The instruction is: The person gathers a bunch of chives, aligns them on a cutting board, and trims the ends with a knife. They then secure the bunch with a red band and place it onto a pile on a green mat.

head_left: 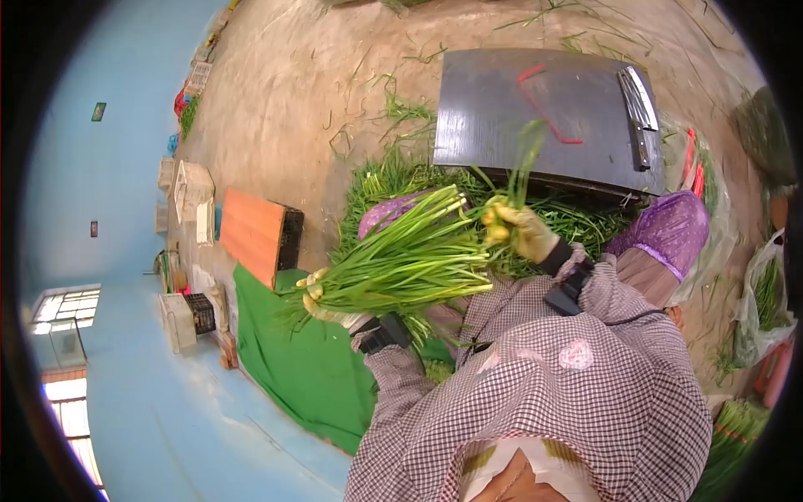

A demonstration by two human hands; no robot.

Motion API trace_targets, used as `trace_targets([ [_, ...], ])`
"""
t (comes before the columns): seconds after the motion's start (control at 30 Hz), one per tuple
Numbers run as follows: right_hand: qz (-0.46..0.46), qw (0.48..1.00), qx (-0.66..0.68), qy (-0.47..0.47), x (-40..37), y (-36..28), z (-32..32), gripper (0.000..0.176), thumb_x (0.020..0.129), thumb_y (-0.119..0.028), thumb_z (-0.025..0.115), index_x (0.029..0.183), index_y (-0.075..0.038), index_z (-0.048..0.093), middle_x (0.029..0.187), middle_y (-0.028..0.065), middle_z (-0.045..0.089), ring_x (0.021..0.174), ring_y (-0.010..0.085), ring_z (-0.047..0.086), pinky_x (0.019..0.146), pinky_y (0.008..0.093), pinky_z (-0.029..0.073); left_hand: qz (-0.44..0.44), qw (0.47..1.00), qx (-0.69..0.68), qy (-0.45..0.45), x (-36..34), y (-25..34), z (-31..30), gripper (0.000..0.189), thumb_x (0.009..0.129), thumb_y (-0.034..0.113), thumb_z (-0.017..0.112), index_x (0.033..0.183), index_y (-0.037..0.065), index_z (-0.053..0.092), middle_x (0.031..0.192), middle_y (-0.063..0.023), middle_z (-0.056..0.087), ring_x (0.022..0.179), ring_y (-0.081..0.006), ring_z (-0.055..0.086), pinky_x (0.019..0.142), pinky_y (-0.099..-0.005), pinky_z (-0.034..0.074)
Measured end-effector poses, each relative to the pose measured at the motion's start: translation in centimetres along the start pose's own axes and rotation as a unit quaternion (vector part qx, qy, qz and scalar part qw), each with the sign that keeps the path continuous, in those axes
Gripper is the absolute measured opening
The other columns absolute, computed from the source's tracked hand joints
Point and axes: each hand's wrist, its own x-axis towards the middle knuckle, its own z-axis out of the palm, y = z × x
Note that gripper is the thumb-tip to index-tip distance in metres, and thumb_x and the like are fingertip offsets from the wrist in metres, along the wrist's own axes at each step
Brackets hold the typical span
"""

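My left hand (322,305), in a pale glove with yellow fingertips, is wrapped around a large bunch of garlic chives (410,255). The bunch lies sideways across my lap, its pale cut ends facing right. Close to those ends is my gloved right hand (523,232), its fingers closed on a few loose chive blades (525,163) that stick upward and look blurred. A heap of loose chives (385,180) spreads around my legs, partly hidden by the bunch.
Ahead stands a dark board (535,117) with a red tie (544,109) and a black-handled knife (640,125) on it. An orange board (251,237) and green cloth (293,335) are at left. A plastic bag of greens (765,289) sits at right.
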Motion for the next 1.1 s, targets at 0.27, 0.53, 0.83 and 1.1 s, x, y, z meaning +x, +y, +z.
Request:
trace_targets([
  [0.27, -0.091, 0.899, -0.427, 0.029, -0.7, 0.6, 0.4, 0.038, 0.098, -0.034, 0.067, 0.122, -0.005, 0.061, 0.107, 0.0068, 0.068, 0.094, 0.0185, 0.065, 0.088, 0.0326, 0.052, -0.002, 1.0, 0.007, 0.02, 0.2, 0.3, -3.3, 0.02, 0.092, 0.021, 0.065, 0.111, 0.014, 0.069, 0.089, 0.0006, 0.067, 0.099, -0.0199, 0.066, 0.094, -0.0421, 0.055],
  [0.53, -0.142, 0.934, -0.323, 0.051, 1.3, 3.6, 1.6, 0.024, 0.096, -0.015, 0.069, 0.116, -0.003, 0.063, 0.106, 0.0029, 0.069, 0.09, 0.0122, 0.06, 0.085, 0.0284, 0.05, -0.011, 0.999, 0.043, -0.031, 0.9, 0.9, -4.4, 0.023, 0.093, 0.025, 0.065, 0.114, 0.018, 0.069, 0.093, 0.0033, 0.068, 0.102, -0.019, 0.066, 0.095, -0.0445, 0.055],
  [0.83, 0.127, 0.845, -0.498, 0.147, -3.1, -2.2, -5.6, 0.021, 0.099, -0.018, 0.064, 0.111, -0.003, 0.071, 0.099, 0.0041, 0.073, 0.096, 0.0148, 0.065, 0.092, 0.0305, 0.049, -0.03, 0.999, -0.041, 0.013, -0.1, 0.2, -4.8, 0.023, 0.094, 0.028, 0.062, 0.115, 0.021, 0.07, 0.088, 0.0067, 0.067, 0.1, -0.0145, 0.066, 0.098, -0.0454, 0.053],
  [1.1, 0.099, 0.956, -0.272, -0.056, 0.3, 1.6, 2.4, 0.044, 0.099, -0.029, 0.066, 0.134, -0.002, 0.058, 0.123, 0.0061, 0.066, 0.107, 0.0153, 0.061, 0.096, 0.0308, 0.048, 0.004, 0.996, -0.075, -0.053, 0.4, -1.3, -4.1, 0.026, 0.096, 0.022, 0.061, 0.119, 0.011, 0.066, 0.088, 0.0031, 0.067, 0.096, -0.0153, 0.065, 0.097, -0.0368, 0.055],
])
